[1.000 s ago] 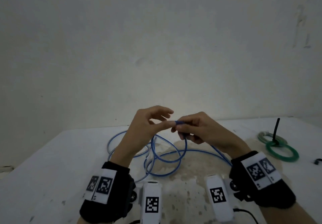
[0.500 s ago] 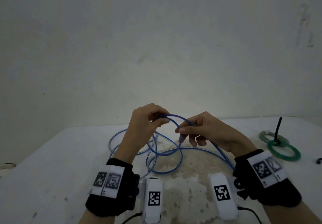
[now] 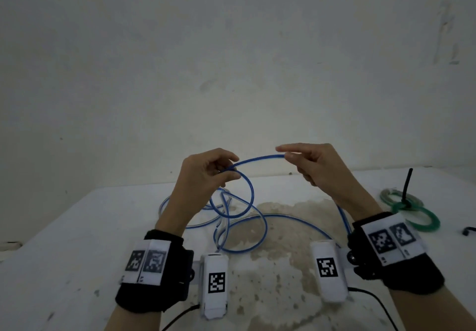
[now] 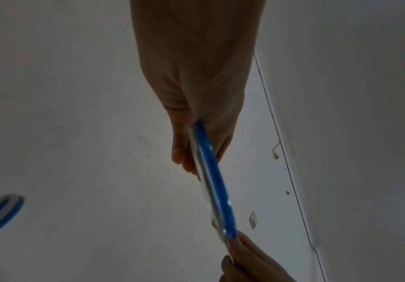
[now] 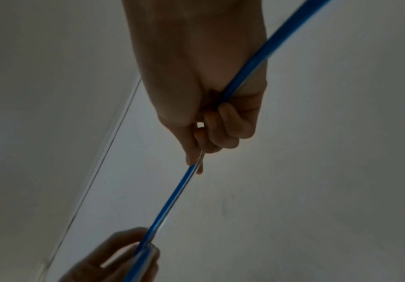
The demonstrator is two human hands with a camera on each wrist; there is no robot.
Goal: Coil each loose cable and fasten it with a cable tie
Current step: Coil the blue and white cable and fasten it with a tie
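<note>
Coiling a blue cable (image 3: pixel 251 196) above the surface (image 3: pixel 77 227).
Left hand (image 3: pixel 206 173) pinches a loop; right hand (image 3: pixel 311 165) grips the cable alongside; another loop likely follows.

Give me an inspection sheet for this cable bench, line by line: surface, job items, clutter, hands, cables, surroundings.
Surface: white table, with a brownish stain in the middle.
Job's things: blue cable, mostly loose loops on the table; green coil at the right, bound with a black tie.
Clutter: small black item at the right edge, too small to identify.
Grippers: left hand pinches a loop of the blue cable; right hand pinches the same cable, the span raised between them.
Cables: black leads at the bottom edge.
Surroundings: bare scuffed wall.
</note>
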